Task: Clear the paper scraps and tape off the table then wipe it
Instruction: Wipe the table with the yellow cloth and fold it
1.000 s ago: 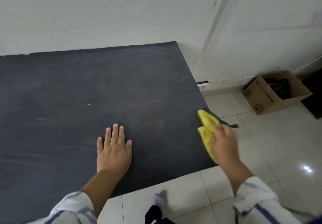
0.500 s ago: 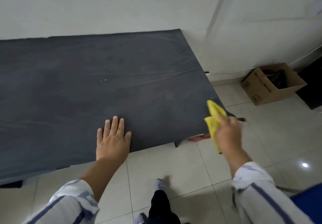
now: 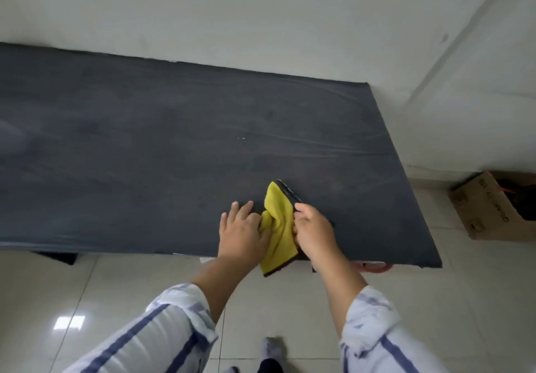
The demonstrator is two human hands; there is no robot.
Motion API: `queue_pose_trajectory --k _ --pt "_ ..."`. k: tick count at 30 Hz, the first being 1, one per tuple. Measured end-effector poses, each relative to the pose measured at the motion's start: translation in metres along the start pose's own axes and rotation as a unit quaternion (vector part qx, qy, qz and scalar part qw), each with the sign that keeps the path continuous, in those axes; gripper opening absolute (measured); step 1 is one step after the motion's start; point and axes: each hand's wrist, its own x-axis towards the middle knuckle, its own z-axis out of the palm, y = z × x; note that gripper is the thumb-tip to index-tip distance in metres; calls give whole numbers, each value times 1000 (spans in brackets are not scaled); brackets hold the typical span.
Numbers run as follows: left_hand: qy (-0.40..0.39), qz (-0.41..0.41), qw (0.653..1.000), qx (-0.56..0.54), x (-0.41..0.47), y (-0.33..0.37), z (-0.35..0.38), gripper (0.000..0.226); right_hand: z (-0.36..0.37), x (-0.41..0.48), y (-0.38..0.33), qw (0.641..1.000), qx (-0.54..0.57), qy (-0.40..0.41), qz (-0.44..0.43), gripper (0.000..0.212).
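Both hands over a dark tabletop [image 3: 145, 146], left hand [image 3: 242, 234] and right hand [image 3: 314, 232] fingers gripping a bunched yellow cloth [image 3: 278, 227], seemingly dark-edged.

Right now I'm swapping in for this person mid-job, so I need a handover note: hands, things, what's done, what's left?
Left hand: gripping the left side of the yellow cloth.
Right hand: gripping its right side.
The cloth is bunched between both hands above the near edge of the black table.
Done: no paper scraps or tape visible on the table, apart from a tiny white speck mid-table.
Left: wipe the table, speck included.
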Motion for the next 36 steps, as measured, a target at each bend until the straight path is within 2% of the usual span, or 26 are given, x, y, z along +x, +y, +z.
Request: queue_pose_trajectory --k 3,6,7,9,10,12,14,16,18,19,21,23,26,27,28,31,33,35,36 --pt "62 -39 996 -57 2 9 -8 22 -14 9 -2 1000 16 -19 11 34" --pt "155 -137 974 -90 8 3 -21 10 -23 19 -6 999 -27 24 -38 30" --pt "188 -168 963 -94 9 0 -21 18 -24 23 -8 997 -42 33 -56 30" --pt "218 -187 954 -88 10 8 -17 52 -19 33 -10 992 -75 43 -94 31" --pt "200 -163 963 -70 11 15 -13 63 -15 38 -10 988 -92 46 -114 32" --pt "88 -78 993 17 14 30 -1 68 -7 49 -12 980 -120 58 -151 34" --pt "-22 -45 995 83 19 34 8 71 1 58 -11 971 -142 61 -181 36" --pt "-32 -56 993 103 23 27 14 65 10 63 -11 966 -169 41 -191 36" --pt "-2 -69 991 116 28 13 8 55 19 66 -10 950 -208 22 -232 34" --pt "26 -86 989 121 31 -3 1 52 24 67 -10 941 -222 14 -254 34" --pt "111 -178 969 127 33 -50 -24 50 32 67 -16 931 -245 -15 -270 36" --pt "217 -289 926 106 21 -107 -56 42 43 67 -25 922 -253 -40 -291 38" --pt "274 -408 871 -5 20 -146 -90 27 67 65 -47 903 -253 -68 -340 40" --pt "286 -407 867 -13 29 -140 -93 26 78 64 -57 898 -256 -82 -350 41" --pt "289 -378 879 -12 38 -127 -92 25 90 63 -68 894 -256 -93 -356 42" --pt "240 -222 945 21 49 -85 -59 24 123 65 -100 904 -246 -105 -334 47" --pt "207 -146 966 48 42 -93 -45 35 139 69 -110 904 -273 -107 -312 52" --pt "206 -136 966 73 37 -138 -60 44 149 73 -110 889 -311 -94 -322 51" --pt "211 -166 959 89 35 -168 -74 46 151 73 -108 884 -326 -87 -323 52"
